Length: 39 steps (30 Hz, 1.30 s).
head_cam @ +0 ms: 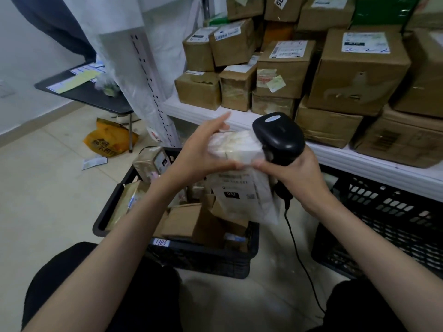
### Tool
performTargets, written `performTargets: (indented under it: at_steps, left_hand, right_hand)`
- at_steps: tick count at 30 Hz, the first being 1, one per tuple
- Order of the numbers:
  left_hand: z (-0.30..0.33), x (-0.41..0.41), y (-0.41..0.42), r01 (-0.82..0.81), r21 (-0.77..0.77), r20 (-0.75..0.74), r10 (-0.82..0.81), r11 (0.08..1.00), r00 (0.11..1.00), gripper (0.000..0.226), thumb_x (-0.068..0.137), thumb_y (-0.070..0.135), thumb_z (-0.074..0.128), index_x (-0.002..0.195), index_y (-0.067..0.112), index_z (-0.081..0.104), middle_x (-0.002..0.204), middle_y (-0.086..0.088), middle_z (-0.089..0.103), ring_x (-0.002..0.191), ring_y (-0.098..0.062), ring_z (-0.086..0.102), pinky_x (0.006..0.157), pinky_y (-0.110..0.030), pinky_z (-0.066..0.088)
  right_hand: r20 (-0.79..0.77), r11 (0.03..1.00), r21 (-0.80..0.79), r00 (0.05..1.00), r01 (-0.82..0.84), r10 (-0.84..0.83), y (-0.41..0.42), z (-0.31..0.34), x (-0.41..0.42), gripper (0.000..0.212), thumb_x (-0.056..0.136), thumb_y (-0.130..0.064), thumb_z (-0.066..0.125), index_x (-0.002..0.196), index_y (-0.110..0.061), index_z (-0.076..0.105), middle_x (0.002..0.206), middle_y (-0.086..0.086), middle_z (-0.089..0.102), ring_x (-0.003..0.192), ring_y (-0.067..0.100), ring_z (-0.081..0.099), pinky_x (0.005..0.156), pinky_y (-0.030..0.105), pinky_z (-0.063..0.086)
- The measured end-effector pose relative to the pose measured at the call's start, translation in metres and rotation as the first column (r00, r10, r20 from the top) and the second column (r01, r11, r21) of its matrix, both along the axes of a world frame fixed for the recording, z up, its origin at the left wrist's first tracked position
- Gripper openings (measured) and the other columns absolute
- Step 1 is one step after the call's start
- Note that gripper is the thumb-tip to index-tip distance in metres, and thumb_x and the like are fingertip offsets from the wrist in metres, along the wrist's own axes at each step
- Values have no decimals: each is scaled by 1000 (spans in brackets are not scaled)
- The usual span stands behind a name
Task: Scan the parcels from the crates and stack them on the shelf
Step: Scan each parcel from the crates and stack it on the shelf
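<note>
Both hands raised over black crate: left hand cupping white parcel, fingertips pressed on its near edge; right hand curled round black scanner, thumb touching parcel.

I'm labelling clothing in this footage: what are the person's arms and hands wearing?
Nothing shows on them: the left hand and right hand are ungloved, and both forearms are bare, with no sleeves, watch or rings visible. Dark clothing covers the knees below.

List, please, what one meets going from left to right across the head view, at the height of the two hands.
Orange bag → left hand → white parcel → black scanner → right hand → shelf.
</note>
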<state>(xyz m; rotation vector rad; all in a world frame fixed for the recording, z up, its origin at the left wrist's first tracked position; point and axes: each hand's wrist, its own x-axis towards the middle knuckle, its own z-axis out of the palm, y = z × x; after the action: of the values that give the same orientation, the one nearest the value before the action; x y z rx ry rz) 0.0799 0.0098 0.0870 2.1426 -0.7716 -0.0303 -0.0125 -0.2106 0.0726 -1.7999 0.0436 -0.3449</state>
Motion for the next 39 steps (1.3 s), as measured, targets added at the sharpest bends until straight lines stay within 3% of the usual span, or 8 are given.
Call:
performTargets:
  at_steps: [4,8,15,20,23,27,32,39]
  left_hand:
    - [0,-1,2,-112,-219,-322,37,969,946,120,72,34,88,163,31,10,148,2,48,129,-15,58,99,-37,57]
    - [-5,-3,7,20,-240,-450,-130,971,884,89,84,19,80,157,28,30,132,-1,69,119,-21,69,97,-49,58]
    - [-11,-8,10,16,-272,-406,-130,962,905,95,78,23,82,158,38,32,128,-4,70,116,-23,70,95,-48,59]
    - [-21,-3,13,-129,-278,-344,27,952,938,97,78,33,88,158,39,33,123,-3,72,109,-23,72,91,-50,61]
    - [-24,0,15,-206,-273,-313,116,940,943,101,74,42,86,157,44,30,126,-2,69,107,-23,73,87,-50,62]
    - [-30,1,15,-255,-303,-317,155,918,936,96,82,21,85,158,40,29,124,-3,70,104,-19,74,86,-47,63]
    - [-29,-4,5,-275,-295,-276,194,915,941,95,83,19,83,159,34,28,119,3,71,98,-9,74,76,-26,62]
    - [-31,-2,0,-272,-266,-263,202,925,944,99,81,27,86,159,37,27,123,1,71,105,-13,72,88,-44,62]
  right_hand:
    - [-66,976,214,998,37,-23,-10,14,5,54,77,-21,87,127,-19,65,117,-1,75,110,13,71,95,40,57]
    - [-82,885,462,996,63,-28,-17,29,3,30,87,-9,75,117,-11,70,102,4,78,87,13,75,71,24,57]
    - [-166,867,478,984,139,-66,-23,27,0,27,88,-17,77,112,-7,72,89,5,70,69,9,59,70,26,52]
    - [-206,881,364,948,303,-241,-19,23,-6,18,91,-25,75,107,-24,67,85,4,67,68,9,61,71,29,54]
    - [-230,920,332,964,207,-134,-11,22,-19,19,92,-22,73,109,-16,70,83,10,65,68,15,59,63,24,51]
    - [-259,952,305,965,37,46,4,17,-37,16,91,-17,73,106,-11,71,67,6,60,61,15,57,56,23,50]
    - [-286,936,349,947,-42,149,16,13,-42,24,89,-22,74,103,-3,70,82,18,62,60,18,57,57,26,49]
    - [-232,920,387,959,-63,163,13,22,-44,14,93,-16,69,98,-3,68,86,18,61,58,15,55,56,23,48]
